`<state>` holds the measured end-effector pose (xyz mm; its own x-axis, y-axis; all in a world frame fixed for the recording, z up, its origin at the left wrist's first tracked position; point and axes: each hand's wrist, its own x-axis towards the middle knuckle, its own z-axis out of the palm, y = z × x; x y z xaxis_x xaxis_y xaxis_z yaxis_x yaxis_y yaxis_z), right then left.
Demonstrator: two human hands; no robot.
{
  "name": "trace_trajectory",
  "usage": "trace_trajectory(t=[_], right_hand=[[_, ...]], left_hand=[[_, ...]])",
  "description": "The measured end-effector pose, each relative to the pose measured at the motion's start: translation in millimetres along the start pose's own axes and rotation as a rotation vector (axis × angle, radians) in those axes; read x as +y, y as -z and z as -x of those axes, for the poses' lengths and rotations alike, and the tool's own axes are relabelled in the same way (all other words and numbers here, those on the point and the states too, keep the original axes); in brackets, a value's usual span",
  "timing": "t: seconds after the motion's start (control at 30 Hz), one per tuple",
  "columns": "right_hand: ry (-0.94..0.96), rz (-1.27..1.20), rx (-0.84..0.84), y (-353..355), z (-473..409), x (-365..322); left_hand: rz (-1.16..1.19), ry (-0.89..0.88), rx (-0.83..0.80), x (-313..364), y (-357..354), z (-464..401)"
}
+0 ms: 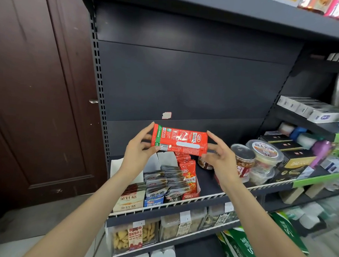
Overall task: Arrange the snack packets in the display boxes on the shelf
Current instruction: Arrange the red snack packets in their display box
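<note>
A red snack packet [180, 141] is held level in the air above the shelf, its back side facing me. My left hand [139, 149] pinches its left end and my right hand [221, 160] pinches its right end. Below it, several open display boxes stand side by side on the dark shelf [210, 186]: a beige box [128, 202] at the left, a blue box [154, 201], a box of grey packets [173, 179], and a red box [190, 176] with upright red packets directly under the held one.
Right of the boxes stand a dark jar [205, 163], a lidded jar [244, 161] and round plastic tubs [265, 153], then black boxes [293, 154]. A wire rail [210, 196] edges the shelf front. Clear snack bins [135, 236] fill the shelf below. A wooden door [39, 82] stands left.
</note>
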<state>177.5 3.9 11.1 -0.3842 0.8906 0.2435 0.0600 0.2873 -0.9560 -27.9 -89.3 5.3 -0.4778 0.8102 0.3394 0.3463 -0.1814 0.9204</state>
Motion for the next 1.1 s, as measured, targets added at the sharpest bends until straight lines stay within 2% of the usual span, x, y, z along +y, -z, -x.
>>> trace_trajectory(t=[0.17,0.3,0.4,0.5,0.6,0.7,0.8,0.9,0.97,1.1], right_hand=[[-0.024,-0.073,0.021,2,-2,3],[-0.095,-0.265,0.019,10,-6,0],[0.011,-0.113,0.025,18,-10,-2],[0.117,0.141,0.153,26,-21,0],[0.201,0.347,0.202,35,-33,5],[0.232,0.426,0.096,44,-43,13],[0.298,0.633,0.064,54,-52,26],[0.335,0.711,-0.006,59,-56,38],[0.334,0.772,-0.059,58,-56,46],[0.278,0.885,-0.159,53,-52,61]], left_hand=[[0.052,0.019,0.020,-3,-4,-3],[0.155,0.146,0.005,-8,-9,-9],[0.157,0.237,-0.064,-11,-15,-10],[0.154,0.318,-0.105,-8,-26,-10],[-0.048,0.352,-0.187,-11,-38,-10],[-0.270,0.291,-0.242,-24,-53,-6],[-0.625,0.194,-0.352,-34,-62,1],[-0.871,0.144,-0.471,-47,-65,8],[-0.978,0.159,-0.529,-57,-65,11],[-1.033,0.161,-0.556,-68,-65,13]])
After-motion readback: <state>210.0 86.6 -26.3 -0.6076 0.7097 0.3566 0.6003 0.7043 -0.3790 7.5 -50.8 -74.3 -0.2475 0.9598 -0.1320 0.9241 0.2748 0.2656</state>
